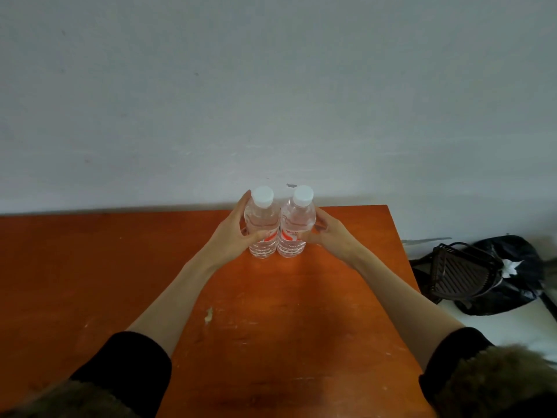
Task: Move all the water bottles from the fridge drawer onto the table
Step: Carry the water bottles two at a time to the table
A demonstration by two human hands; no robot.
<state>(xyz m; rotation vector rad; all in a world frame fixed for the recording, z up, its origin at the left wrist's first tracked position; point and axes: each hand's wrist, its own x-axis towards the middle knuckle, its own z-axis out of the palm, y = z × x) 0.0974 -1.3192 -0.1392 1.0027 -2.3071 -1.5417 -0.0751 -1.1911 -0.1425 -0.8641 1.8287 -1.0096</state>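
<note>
Pale grey-blue wall (271, 86) fills the whole top half of the head view, a bit scuffed, with an orange-brown wooden counter (90, 282) pushed right up against it. Counter's pretty worn, with light scratches all over and a little pale chip or smear (208, 315) near the middle.

Two clear water bottles stand upright toward the back of the counter, close to the wall, side by side and touching or as good as. Both have white caps and red-and-white labels. The person's left hand (233, 232) is wrapped around the left bottle (261, 226), thumb across the front near the label, fingers round the far side. Right hand (327, 232) does the same on the right bottle (297, 224), fingers curled round its outer side. Both bottles look like they're sitting on the counter, though I can't swear the bases are fully down.

Bare forearms stretch out from black sleeves (129, 366) pushed up, with some brownish fuzzy trim at the bottom corners.

Off to the right, past the counter's edge and lower down, there's a dark slatted basket thing (461, 273) lying against a black bag (518, 257) on a white surface.
</note>
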